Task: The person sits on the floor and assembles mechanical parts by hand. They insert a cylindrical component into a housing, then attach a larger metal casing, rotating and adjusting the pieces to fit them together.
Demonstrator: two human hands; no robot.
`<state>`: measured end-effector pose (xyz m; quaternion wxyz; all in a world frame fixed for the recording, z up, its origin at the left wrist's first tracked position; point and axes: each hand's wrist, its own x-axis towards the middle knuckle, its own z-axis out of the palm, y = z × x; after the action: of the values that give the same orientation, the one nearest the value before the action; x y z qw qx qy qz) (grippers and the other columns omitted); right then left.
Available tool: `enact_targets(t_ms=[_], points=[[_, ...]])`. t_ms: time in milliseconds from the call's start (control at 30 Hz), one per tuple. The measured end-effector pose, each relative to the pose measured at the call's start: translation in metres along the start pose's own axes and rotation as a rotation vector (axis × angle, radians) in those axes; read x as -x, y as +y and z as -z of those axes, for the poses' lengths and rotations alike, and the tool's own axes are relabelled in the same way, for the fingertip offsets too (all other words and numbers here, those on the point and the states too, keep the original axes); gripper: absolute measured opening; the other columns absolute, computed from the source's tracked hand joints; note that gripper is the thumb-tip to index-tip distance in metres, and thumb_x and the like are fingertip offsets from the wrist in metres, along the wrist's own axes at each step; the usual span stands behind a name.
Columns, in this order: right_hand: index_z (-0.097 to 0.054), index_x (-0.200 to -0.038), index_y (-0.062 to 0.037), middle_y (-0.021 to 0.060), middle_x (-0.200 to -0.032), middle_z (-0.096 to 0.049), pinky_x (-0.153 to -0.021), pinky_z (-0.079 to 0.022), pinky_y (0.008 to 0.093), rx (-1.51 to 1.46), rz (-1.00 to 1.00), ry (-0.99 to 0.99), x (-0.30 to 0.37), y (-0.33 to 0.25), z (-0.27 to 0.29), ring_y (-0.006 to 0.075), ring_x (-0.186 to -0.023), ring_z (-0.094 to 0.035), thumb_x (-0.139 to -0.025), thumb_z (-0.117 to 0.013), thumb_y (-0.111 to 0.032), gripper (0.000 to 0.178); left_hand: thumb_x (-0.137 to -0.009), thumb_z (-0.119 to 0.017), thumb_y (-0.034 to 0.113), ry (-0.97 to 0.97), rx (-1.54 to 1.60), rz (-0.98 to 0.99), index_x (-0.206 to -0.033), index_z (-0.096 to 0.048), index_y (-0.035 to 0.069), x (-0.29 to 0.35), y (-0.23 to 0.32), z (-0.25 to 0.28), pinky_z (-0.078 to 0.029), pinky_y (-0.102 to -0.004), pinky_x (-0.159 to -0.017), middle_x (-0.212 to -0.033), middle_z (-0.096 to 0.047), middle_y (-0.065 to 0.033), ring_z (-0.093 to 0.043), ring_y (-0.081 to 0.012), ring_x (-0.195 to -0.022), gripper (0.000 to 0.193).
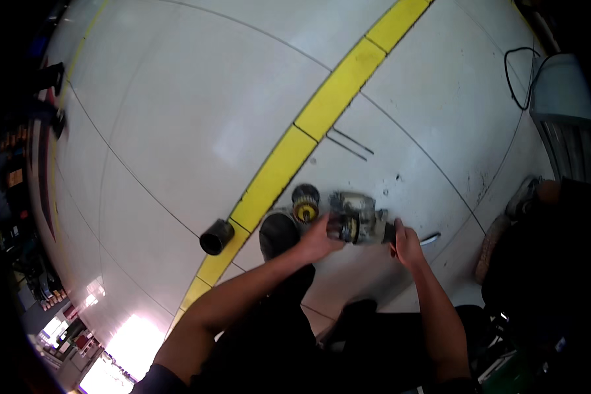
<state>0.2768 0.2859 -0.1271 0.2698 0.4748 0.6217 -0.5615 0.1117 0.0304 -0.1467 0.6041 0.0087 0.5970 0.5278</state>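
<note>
Low over the floor I hold a grimy metal housing (369, 226) that looks like the front part of a starter motor. My left hand (320, 240) is closed round its dark left end. At the right end, beside a dark piece, the fingers of my right hand (407, 245) are closed. Past that hand shows a curved, pale, shiny thing (431, 238); whether it is held or lies on the floor I cannot tell. Just left of the housing stands a round armature (305, 203) with a yellowish end. A hollow black cylinder (217, 237) lies farther left.
Two long thin metal rods (350, 142) lie beyond the housing, near a yellow floor stripe (308, 131). My dark shoe (279, 233) is beside the armature. Another person's shoe (524, 197) is at right, below a grey chair-like object (565, 98) and a black cable (507, 72).
</note>
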Motion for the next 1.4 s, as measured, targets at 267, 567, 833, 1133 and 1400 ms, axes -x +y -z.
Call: enact_targets(t_ms=[267,567,833,1133,1400], points=[[-0.052,-0.063,-0.0022,0.0071,-0.054,-0.050,-0.053,-0.050,0.0398,0.006,-0.068,0.013,0.008,-0.018,-0.006,0.0226,-0.046,-0.057,-0.119,-0.033,-0.051,0.076,-0.083,-0.082,-0.005,0.057,-0.216,-0.073,-0.151,-0.046,0.001,0.008,0.004,0.000,-0.058,-0.0386,-0.101,-0.138,-0.060,-0.0153,-0.064,-0.0235,-0.124,0.077],[-0.053,-0.064,-0.0023,0.0064,-0.054,-0.049,-0.052,-0.048,0.0390,-0.053,-0.062,-0.003,0.000,-0.009,-0.002,0.0216,-0.046,-0.057,-0.119,-0.032,-0.050,0.075,-0.089,-0.084,0.007,0.018,-0.116,-0.036,-0.153,-0.046,-0.001,0.008,0.013,0.007,-0.057,-0.0361,-0.100,-0.136,-0.061,-0.0154,-0.063,-0.0209,-0.124,0.075],[-0.053,-0.066,-0.0029,0.0047,-0.055,-0.048,-0.051,-0.047,0.0383,-0.076,-0.055,-0.020,0.002,-0.007,0.000,0.0207,-0.047,-0.057,-0.119,-0.031,-0.051,0.075,-0.090,-0.090,0.018,0.025,-0.189,-0.112,-0.151,-0.048,-0.007,0.007,0.022,0.002,-0.059,-0.0331,-0.098,-0.134,-0.061,-0.0165,-0.065,-0.0198,-0.121,0.078],[-0.048,-0.061,-0.0058,0.0050,-0.054,-0.049,-0.052,-0.046,0.0378,-0.050,-0.050,-0.023,0.002,-0.008,0.000,0.0208,-0.049,-0.059,-0.119,-0.031,-0.052,0.076,-0.087,-0.092,0.021,-0.013,-0.193,-0.116,-0.146,-0.056,-0.008,0.000,0.012,0.009,-0.058,-0.0321,-0.092,-0.128,-0.058,-0.0114,-0.064,-0.0188,-0.111,0.075],[-0.048,-0.062,-0.0058,0.0058,-0.054,-0.050,-0.051,-0.046,0.0371,-0.052,-0.056,-0.011,0.002,-0.005,0.000,0.0204,-0.048,-0.059,-0.119,-0.031,-0.053,0.077,-0.084,-0.092,0.024,0.060,-0.286,-0.279,-0.144,-0.060,-0.005,0.004,0.009,0.005,-0.057,-0.0333,-0.092,-0.124,-0.061,-0.0118,-0.066,-0.0207,-0.103,0.074]])
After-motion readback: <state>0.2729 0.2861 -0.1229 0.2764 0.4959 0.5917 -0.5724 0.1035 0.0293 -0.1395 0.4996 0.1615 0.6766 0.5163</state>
